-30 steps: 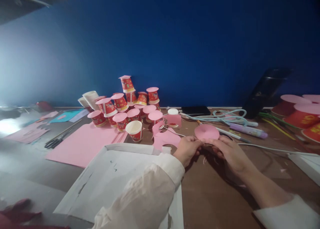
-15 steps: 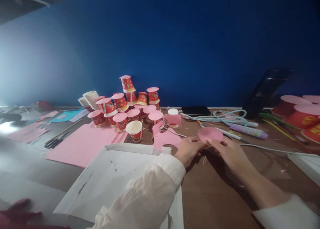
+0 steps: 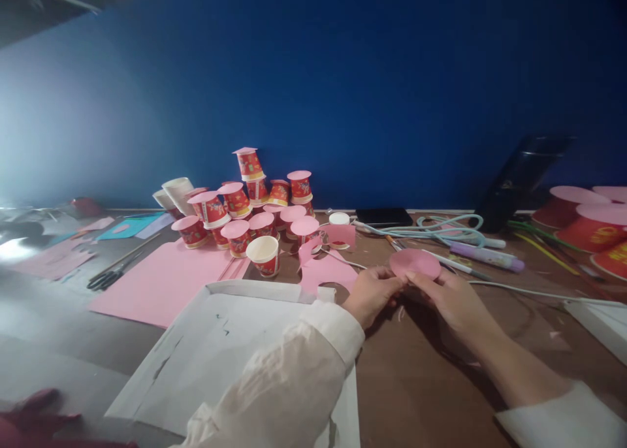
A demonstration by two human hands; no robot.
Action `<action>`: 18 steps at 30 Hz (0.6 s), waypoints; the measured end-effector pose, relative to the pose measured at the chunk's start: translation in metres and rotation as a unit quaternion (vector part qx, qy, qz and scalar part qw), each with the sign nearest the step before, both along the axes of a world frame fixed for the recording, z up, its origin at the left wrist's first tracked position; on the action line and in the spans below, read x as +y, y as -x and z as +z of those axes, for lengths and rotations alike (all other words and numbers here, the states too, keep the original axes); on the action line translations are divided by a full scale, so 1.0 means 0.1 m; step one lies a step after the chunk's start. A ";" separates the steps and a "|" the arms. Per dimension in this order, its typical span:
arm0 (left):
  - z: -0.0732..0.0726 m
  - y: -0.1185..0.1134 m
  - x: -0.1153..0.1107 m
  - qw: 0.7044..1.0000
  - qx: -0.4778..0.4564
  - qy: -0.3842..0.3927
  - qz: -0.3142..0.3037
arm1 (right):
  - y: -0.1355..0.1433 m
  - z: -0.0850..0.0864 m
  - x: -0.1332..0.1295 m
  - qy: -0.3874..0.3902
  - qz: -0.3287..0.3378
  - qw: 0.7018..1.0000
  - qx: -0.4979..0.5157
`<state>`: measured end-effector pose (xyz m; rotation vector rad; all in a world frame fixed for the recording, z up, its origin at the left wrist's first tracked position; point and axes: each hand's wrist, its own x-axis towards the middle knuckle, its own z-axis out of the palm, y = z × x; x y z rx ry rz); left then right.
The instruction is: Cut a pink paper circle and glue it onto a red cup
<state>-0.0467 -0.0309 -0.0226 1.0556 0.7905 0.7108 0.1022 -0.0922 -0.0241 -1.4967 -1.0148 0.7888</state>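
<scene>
A round pink paper disc (image 3: 415, 264) is held over the brown tabletop between my two hands. My left hand (image 3: 373, 296) pinches its near left edge with thumb and fingers. On the right side, my right hand (image 3: 453, 299) grips the disc, thumb on top and fingers beneath. Whatever lies under the disc is hidden. Just left of my left hand is a pink paper offcut (image 3: 327, 268) with round cutouts. An upright white-lined paper cup (image 3: 263, 255) stands further left, in front of several upturned red paper cups (image 3: 238, 242) topped with pink paper.
A white box lid (image 3: 196, 363) lies under my left sleeve, beside pink paper sheets (image 3: 171, 278) and scissors (image 3: 110, 275). Behind my hands are a coiled cable (image 3: 441, 229), a purple glue pen (image 3: 487, 256) and a dark bottle (image 3: 514, 180). Larger red cups (image 3: 588, 236) stand right.
The disc has shifted very slightly to the right with my hands. My grip on it looks the same, and the things on the table have not moved.
</scene>
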 end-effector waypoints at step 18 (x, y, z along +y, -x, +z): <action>0.03 0.12 0.12 0.851 0.178 -0.465 0.165 | -0.04 0.22 0.04 0.020 -0.025 0.960 0.277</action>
